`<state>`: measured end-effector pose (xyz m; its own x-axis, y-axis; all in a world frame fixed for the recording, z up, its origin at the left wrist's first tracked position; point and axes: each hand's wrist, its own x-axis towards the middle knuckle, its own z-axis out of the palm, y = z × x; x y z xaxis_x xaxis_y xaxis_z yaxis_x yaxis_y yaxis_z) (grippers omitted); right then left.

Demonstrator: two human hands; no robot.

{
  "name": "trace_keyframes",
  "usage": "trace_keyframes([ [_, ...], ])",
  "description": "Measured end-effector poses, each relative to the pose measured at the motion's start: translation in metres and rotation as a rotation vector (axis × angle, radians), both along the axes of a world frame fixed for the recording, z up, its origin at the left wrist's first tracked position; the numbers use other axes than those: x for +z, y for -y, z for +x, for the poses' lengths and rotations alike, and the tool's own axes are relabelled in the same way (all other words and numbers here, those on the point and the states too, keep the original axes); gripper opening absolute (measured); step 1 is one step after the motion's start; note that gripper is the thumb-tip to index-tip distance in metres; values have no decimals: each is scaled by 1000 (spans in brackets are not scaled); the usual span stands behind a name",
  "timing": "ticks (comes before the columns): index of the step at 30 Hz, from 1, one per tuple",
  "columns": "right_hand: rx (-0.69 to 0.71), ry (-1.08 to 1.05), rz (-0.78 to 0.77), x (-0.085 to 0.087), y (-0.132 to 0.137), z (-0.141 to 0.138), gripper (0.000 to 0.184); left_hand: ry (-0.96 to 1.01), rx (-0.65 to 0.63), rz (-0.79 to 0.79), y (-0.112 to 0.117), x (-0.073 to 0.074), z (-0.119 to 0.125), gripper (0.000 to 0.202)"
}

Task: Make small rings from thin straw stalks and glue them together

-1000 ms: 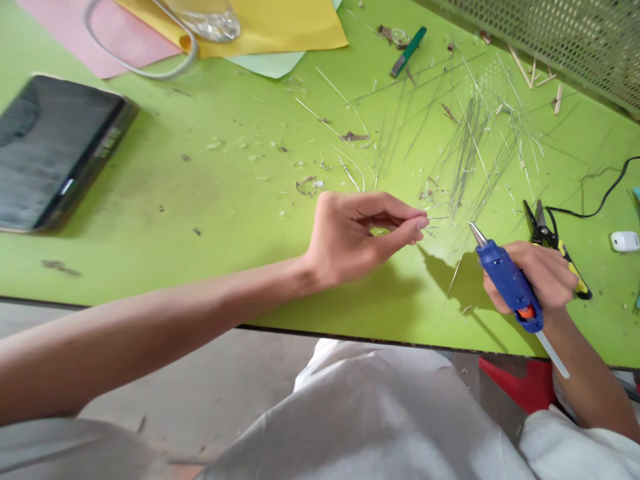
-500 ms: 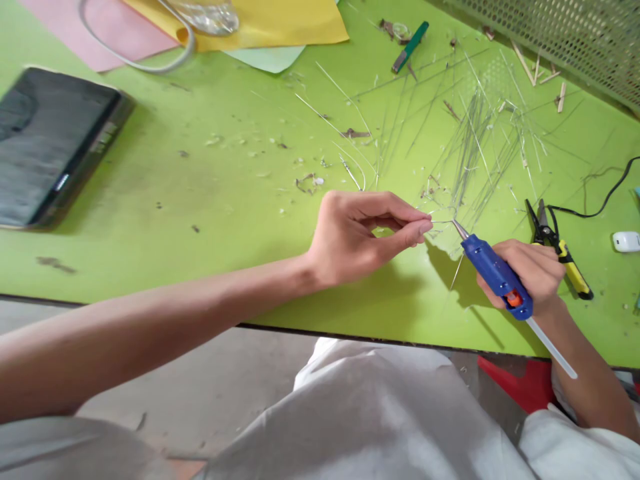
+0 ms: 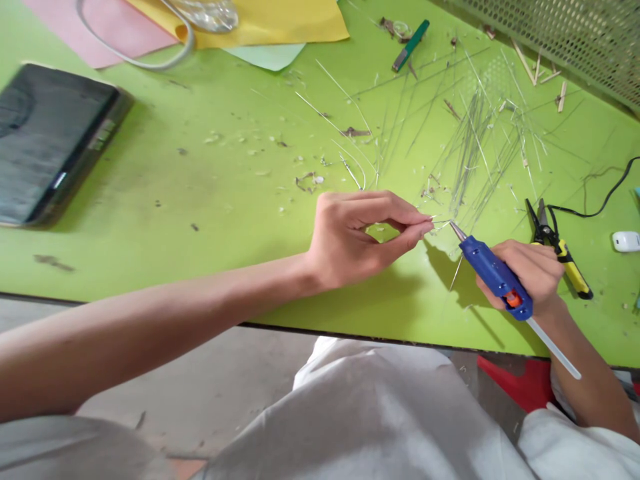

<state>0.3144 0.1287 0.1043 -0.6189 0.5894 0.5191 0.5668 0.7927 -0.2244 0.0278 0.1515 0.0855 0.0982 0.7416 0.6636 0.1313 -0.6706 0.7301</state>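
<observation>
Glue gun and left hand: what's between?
Head view: a thin strand, pinched by the left hand, reaches toward the glue gun; contact with its nozzle unclear.

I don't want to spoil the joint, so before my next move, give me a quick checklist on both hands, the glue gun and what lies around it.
1. Left hand pinching the thin strand: ok.
2. Right hand gripping the blue glue gun: ok.
3. Metal nozzle at the strand's free end: ok; whether they touch, cannot tell.
4. Glue stick loaded: ok, it sticks out of the rear.
5. Nozzle hot: cannot tell.
6. Surroundings free of loose strands: not ok, many lie scattered beyond the nozzle.
</observation>
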Motion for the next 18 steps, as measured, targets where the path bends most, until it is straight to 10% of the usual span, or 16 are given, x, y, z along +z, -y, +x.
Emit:
trace_keyframes([
  [18, -18, 38, 98, 1, 1, -4, 9, 81, -58, -409, 10, 10, 1, 8],
])
